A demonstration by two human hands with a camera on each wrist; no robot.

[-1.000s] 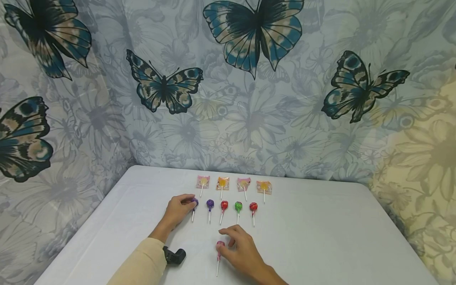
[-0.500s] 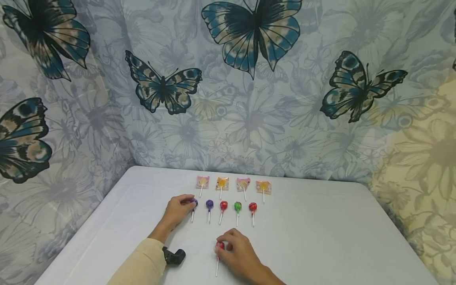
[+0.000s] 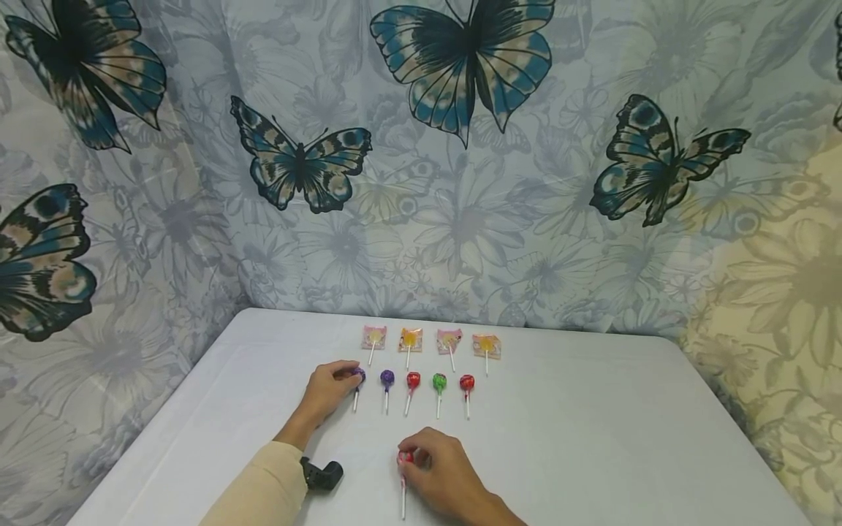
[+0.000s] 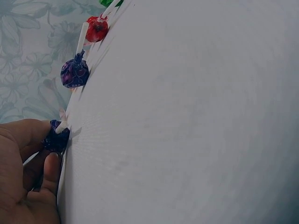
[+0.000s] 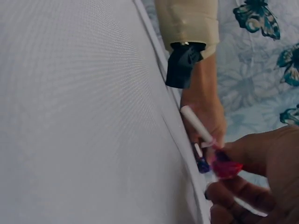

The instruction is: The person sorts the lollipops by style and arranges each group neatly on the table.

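My left hand [image 3: 327, 391] pinches the wrapped head of a purple lollipop [image 4: 56, 139] at the left end of the nearer row, thumb and fingers on either side of it. Its white stick points toward me in the head view. Closer to the front, my right hand [image 3: 444, 471] grips a pinkish-red lollipop [image 5: 227, 169] by its head between thumb and fingers, partly covering it. To the right of the left hand lie a second purple lollipop [image 3: 387, 378], a red one [image 3: 413, 380], a green one [image 3: 439, 381] and another red lollipop [image 3: 467, 382].
Behind that row, several flat lollipops in clear wrappers form another line, from a pink packet [image 3: 374, 337] to an orange packet [image 3: 487, 346]. A white cloth covers the table [image 3: 579, 431]. A butterfly-print curtain [image 3: 460, 241] hangs behind. A black device [image 3: 322, 475] is strapped to the left wrist.
The right hand's fingers have closed around the pinkish-red lollipop's head and drawn slightly toward the front with it. The left hand stays on the purple lollipop.
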